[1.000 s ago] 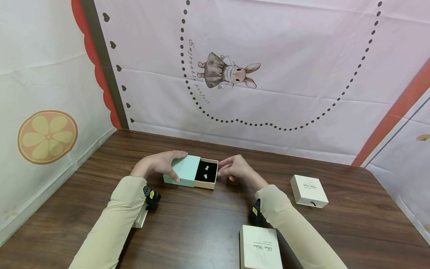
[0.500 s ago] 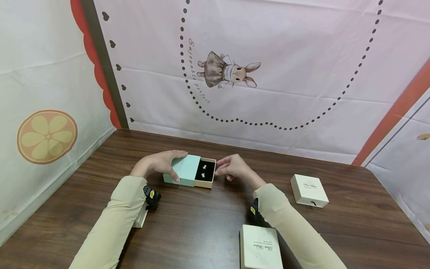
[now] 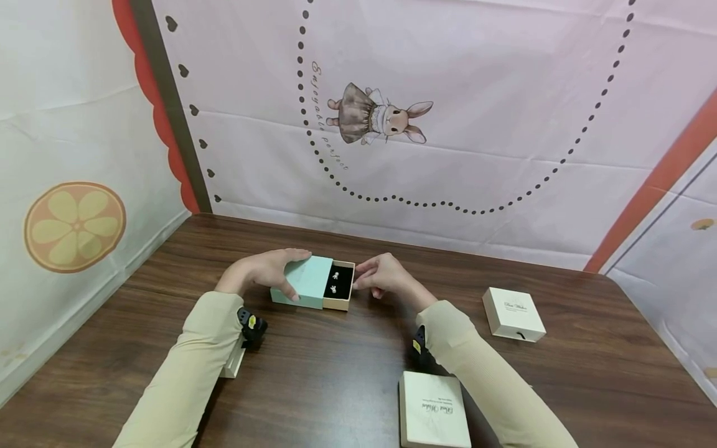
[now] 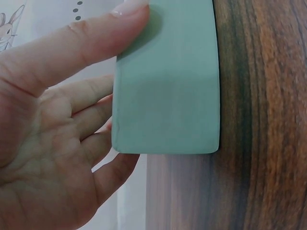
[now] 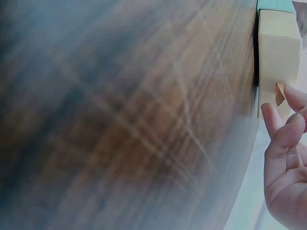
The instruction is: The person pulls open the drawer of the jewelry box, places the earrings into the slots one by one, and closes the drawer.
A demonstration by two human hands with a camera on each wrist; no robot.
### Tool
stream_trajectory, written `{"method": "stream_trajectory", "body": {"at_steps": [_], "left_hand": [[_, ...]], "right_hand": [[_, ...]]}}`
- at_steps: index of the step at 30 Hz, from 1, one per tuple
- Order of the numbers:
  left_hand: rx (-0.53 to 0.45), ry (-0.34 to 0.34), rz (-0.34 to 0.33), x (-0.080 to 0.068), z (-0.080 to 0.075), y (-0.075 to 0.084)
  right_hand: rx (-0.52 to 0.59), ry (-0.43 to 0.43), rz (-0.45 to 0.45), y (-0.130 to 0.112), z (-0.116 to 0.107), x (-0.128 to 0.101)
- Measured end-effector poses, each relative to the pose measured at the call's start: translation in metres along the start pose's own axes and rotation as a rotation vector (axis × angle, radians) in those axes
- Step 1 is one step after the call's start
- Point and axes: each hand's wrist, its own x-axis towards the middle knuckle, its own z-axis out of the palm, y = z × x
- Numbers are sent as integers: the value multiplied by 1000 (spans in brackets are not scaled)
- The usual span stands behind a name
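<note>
A mint-green sleeve box (image 3: 302, 281) lies on the wooden table (image 3: 347, 348), with its beige drawer (image 3: 340, 287) partly out to the right. Two small earrings (image 3: 333, 282) sit on the drawer's black insert. My left hand (image 3: 267, 270) grips the sleeve, thumb (image 4: 86, 43) on the near side and fingers along the far side. The fingertips (image 5: 274, 120) of my right hand (image 3: 376, 279) touch the drawer's beige end (image 5: 278, 52), right beside its small pull tab (image 5: 279, 93).
A closed cream box (image 3: 514, 314) lies to the right, and another cream box (image 3: 434, 410) sits near the front edge by my right forearm. A small white item (image 3: 232, 364) lies under my left forearm. Printed backdrop walls close the table's far and left sides.
The drawer has slid leftward into the mint sleeve, so less of the black insert shows. My right hand followed it left; the left hand stayed put.
</note>
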Motion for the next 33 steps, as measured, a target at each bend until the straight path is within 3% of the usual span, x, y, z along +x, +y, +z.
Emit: {"method": "stream_trajectory", "body": {"at_steps": [33], "left_hand": [[24,-4,23,1,0,0]], "right_hand": [[-21,-14,3,-11,12,7]]}}
